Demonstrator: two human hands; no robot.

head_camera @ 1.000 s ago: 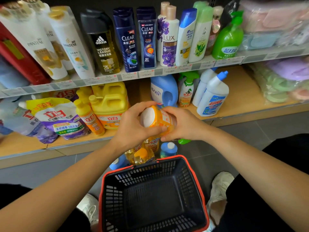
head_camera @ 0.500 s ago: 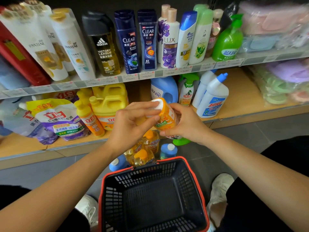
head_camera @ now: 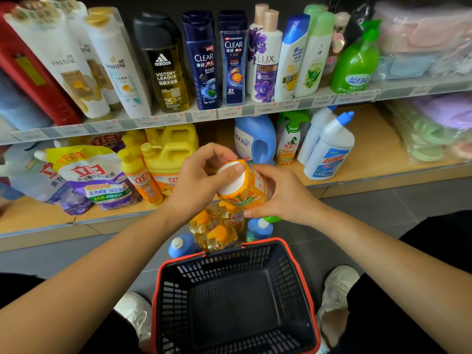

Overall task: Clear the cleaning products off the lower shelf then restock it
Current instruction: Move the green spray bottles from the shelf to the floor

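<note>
An orange bottle [head_camera: 245,192] with a white base is held tipped over in front of the lower shelf [head_camera: 370,159], base towards me. My left hand [head_camera: 199,185] grips it at the white base, thumb across it. My right hand [head_camera: 283,195] holds its body from the right; a green cap shows under that hand. On the lower shelf stand yellow jugs [head_camera: 171,152], a small orange bottle [head_camera: 139,175], refill pouches [head_camera: 94,180], a blue detergent bottle [head_camera: 255,139], a green spray bottle [head_camera: 291,139] and white toilet cleaner bottles [head_camera: 329,149].
A black basket with a red rim [head_camera: 236,297] sits on the floor between my shoes, nothing in it. Yellow bottles [head_camera: 217,228] and blue bottles [head_camera: 258,229] stand on the floor just beyond it. The upper shelf [head_camera: 281,104] holds shampoo bottles.
The orange bottle has turned in my hands, its white base swinging round under my left thumb. Both hands stay on it at about the same height.
</note>
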